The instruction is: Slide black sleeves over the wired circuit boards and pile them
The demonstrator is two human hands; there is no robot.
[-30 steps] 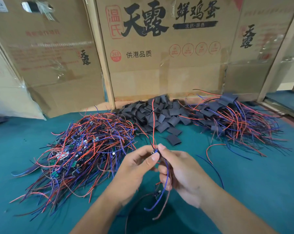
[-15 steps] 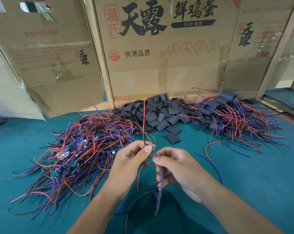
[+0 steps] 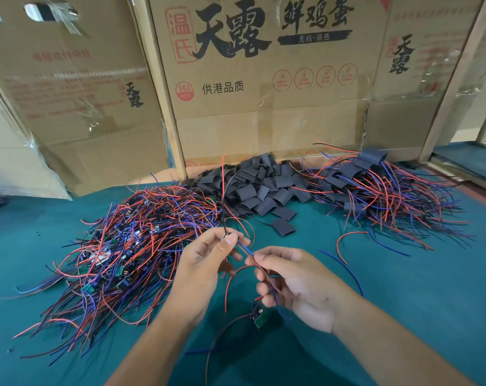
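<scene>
Behind both hands, cardboard boxes (image 3: 264, 107) wall the green table (image 3: 403, 288).

Bare green table (image 3: 431, 288) at right front, tangled wire heap (image 3: 119, 254) blocks left, sleeve pile (image 3: 258, 185) and finished pile (image 3: 375, 188) behind, cardboard boxes (image 3: 264, 107) close the back

There is only one view, from a camera on the person's head. It looks forward and down, close over both hands, across the teal cloth-covered table (image 3: 403, 288) toward the brown printed cardboard boxes (image 3: 264, 93).
</scene>
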